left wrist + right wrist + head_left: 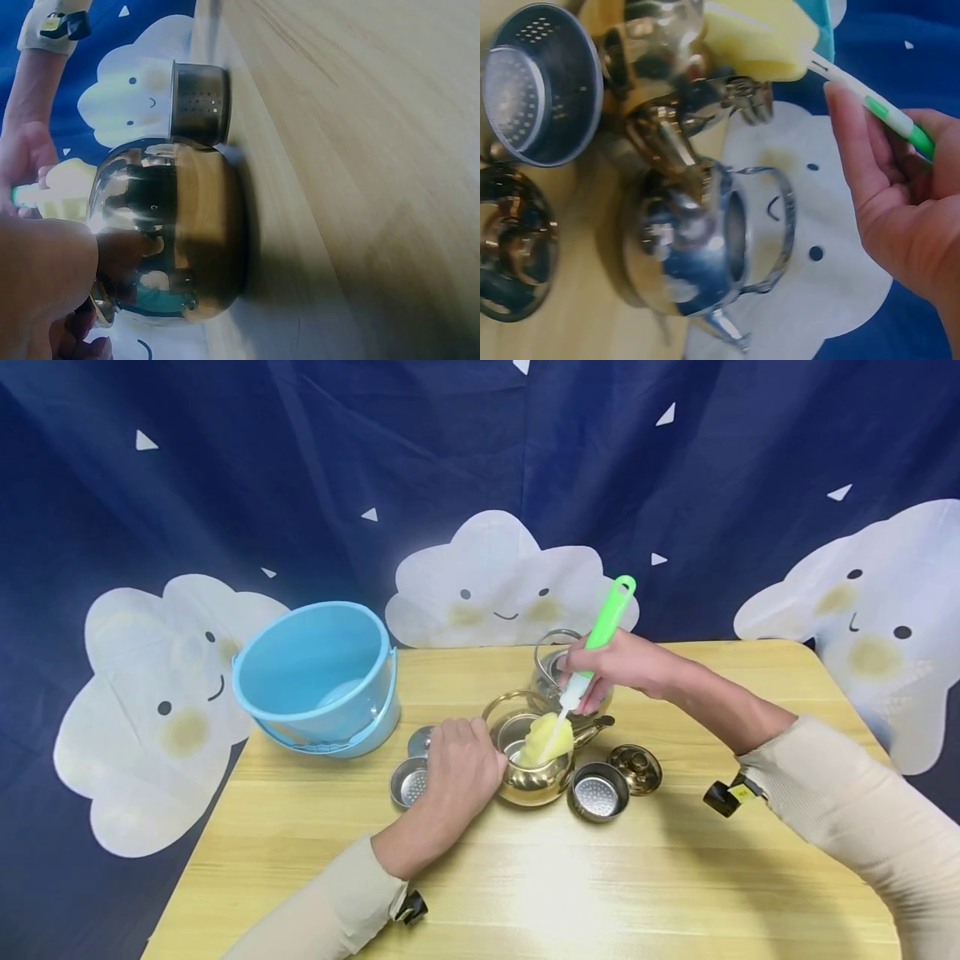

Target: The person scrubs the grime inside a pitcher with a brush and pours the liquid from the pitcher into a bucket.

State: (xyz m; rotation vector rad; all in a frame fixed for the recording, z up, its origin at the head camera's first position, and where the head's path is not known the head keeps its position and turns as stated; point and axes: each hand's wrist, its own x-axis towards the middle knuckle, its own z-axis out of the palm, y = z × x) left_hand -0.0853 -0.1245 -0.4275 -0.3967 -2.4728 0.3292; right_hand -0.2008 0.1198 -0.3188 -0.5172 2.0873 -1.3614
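Note:
A gold teapot (pixel 536 787) with a raised hoop handle and a spout pointing right stands uncovered on the table. My left hand (pixel 460 764) grips it at the left side, around the base of its handle; the fingertips are partly hidden in the left wrist view. In my right hand (pixel 617 662) is a sponge brush with a green and white handle (pixel 609 617), pinched between thumb and fingers. Its yellow sponge head (pixel 546 739) sits tilted in the teapot's mouth. Behind the brush, a silver teapot (pixel 690 262) is partly covered by my right hand in the head view.
A perforated metal strainer (pixel 598 795) and a gold lid (pixel 636 768) lie right of the gold teapot. Another strainer (pixel 408 783) and a silver lid (pixel 420 741) lie beside my left hand. A blue bucket (pixel 318 656) stands at the table's back left, before a cloud-patterned curtain.

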